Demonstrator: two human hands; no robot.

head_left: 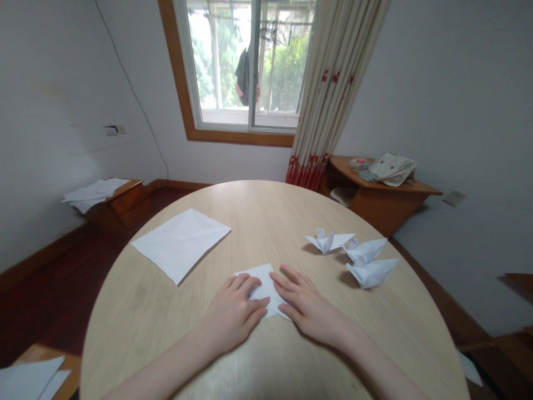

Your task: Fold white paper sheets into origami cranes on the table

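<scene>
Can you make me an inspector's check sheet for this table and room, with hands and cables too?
Surface: round, pale, wood-look table.
Paper things: small folded sheet under the hands; larger flat sheet at left; three bird-like paper shapes at right.
Clutter: loose papers on the left cabinet.
Hands: left hand and right hand, both resting on the folded sheet.
Cables: one thin cable, left of the window.
Surroundings: curtain beside the window.

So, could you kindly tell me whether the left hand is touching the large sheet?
No, the left hand rests on the small folded paper, apart from the large sheet.
</scene>
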